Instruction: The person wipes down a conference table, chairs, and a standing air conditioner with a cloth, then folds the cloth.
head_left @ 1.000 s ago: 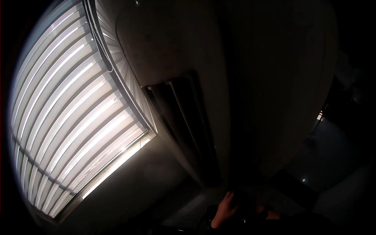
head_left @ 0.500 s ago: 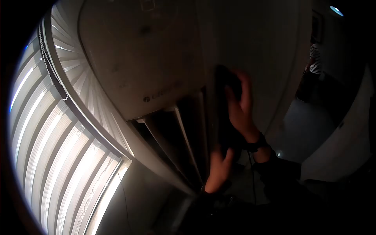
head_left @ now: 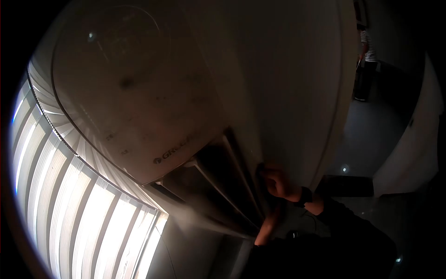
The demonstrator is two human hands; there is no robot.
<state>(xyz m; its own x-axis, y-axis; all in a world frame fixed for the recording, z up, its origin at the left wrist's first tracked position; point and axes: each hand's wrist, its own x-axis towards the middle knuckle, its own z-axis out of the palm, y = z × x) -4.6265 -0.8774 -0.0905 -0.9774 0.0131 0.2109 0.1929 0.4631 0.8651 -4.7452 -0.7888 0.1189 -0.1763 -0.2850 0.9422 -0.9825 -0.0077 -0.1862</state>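
A pale floor-standing air conditioner (head_left: 139,102), lettered GREE, fills the middle of the head view, with its louvred outlet (head_left: 211,179) dark. My right hand (head_left: 278,183), with a dark band on its wrist, is at the unit's right side beside the outlet. Its fingers are curled closed around or against something dark that I cannot make out. Just below is my left hand (head_left: 268,228), near the lower end of the louvres. Its fingers are in deep shadow, so what they touch is hidden.
Bright striped blinds (head_left: 79,204) hang at the left, with a bead chain (head_left: 60,136) along their edge. A pale wall surface (head_left: 297,93) rises right of the unit. Far right, a person in a striped top (head_left: 369,46) stands on the grey floor (head_left: 362,135).
My right hand has moved down along the unit's side, and its fingers have curled in. My left hand sits lower too. The view has shifted, showing more of the front panel.
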